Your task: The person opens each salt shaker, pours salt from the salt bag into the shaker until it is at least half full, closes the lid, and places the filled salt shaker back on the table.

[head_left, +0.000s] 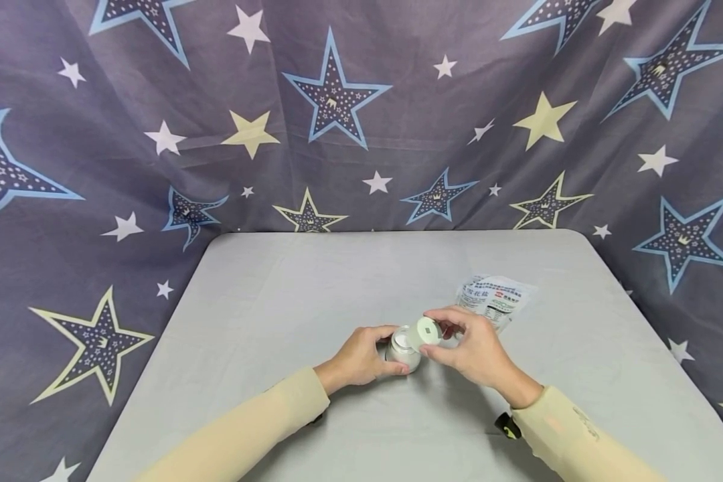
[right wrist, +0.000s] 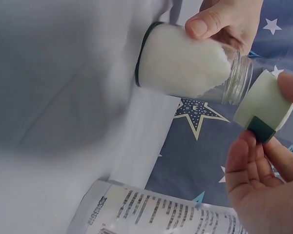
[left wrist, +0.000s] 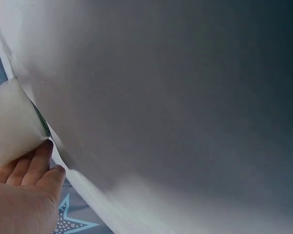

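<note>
A clear glass jar [right wrist: 183, 61] with a threaded neck and white granules inside stands on the table. My left hand [head_left: 361, 356] grips it around its side, thumb at the front. In the left wrist view, part of the jar [left wrist: 14, 127] shows beside the fingers. My right hand [head_left: 474, 345] pinches a pale green lid [right wrist: 264, 101] between thumb and fingers. This lid has a dark green tab [right wrist: 261, 129] on its side. It is tilted at the jar's mouth; whether it touches the rim I cannot tell.
A printed plastic bag [head_left: 499, 298] lies on the table just beyond my right hand. The light grey tabletop [head_left: 289, 288] has rounded far corners. Behind it and along its sides hangs a dark star-patterned cloth [head_left: 397, 80].
</note>
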`<state>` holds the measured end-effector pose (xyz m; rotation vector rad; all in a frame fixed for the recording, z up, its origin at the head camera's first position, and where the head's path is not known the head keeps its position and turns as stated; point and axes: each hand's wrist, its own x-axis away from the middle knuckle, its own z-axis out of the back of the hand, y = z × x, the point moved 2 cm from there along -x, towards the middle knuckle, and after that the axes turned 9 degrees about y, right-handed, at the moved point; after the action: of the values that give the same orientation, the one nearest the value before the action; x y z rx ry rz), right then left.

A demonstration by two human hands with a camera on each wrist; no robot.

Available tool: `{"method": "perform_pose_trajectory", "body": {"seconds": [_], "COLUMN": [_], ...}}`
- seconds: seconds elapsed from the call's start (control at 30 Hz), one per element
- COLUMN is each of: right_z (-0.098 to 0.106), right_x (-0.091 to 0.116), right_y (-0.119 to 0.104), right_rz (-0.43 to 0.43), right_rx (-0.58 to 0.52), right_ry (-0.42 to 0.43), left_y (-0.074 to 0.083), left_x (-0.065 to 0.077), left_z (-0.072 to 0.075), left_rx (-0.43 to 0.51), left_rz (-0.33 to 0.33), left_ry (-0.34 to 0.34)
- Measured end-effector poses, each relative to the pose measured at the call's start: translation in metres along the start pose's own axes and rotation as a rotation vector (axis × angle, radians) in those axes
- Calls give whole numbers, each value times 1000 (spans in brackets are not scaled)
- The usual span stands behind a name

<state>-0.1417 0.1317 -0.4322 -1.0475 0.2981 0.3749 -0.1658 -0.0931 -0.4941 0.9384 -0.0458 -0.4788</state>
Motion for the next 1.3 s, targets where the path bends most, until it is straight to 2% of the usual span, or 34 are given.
{"method": "perform_pose_trajectory", "body": {"seconds": [0.53,1.3], "right_z": [-11,-21], "right_x": [-8,-11], "right_y": [-8,-5], "right_rz": [25,52], "right_rx": [13,57], "right_ry": [-8,-17], "left_y": [-1,-2], "left_x": [0,0], "left_z": [-1,-1], "left_rx": [12,7], "left_rz": [8,1], "left_ry": [-5,1]}}
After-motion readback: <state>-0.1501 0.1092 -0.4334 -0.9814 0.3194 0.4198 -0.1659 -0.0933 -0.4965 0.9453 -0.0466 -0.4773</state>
